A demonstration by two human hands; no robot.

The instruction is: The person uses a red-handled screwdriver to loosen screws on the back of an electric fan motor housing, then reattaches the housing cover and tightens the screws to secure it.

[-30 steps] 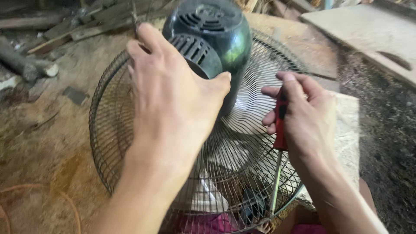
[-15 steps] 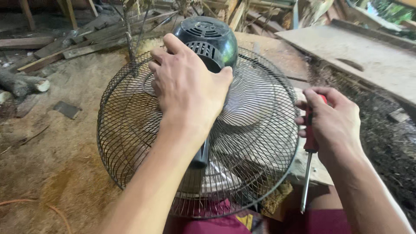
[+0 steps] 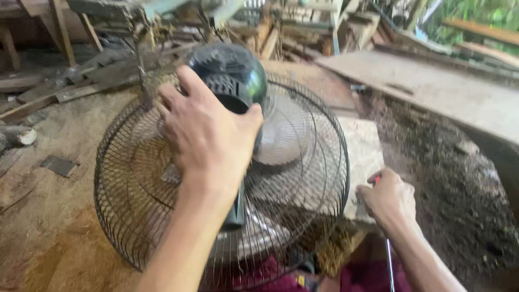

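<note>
A round black wire fan cage lies face down in front of me, pale blades showing through the wires. Its dark motor housing points up at the far side. My left hand grips the near side of that housing, thumb to the right. To the right of the cage, my right hand is closed around a screwdriver with a red handle; its metal shaft points down toward me. That hand is clear of the cage.
A pale flat block lies under the cage's right edge. The ground is sawdust and dirt. Scrap timber is piled at the back left; a large grey board lies at the right.
My right hand with the screwdriver has drawn away from the cage, down and to the right. The left hand has kept its grip on the motor housing while the view pulled back.
</note>
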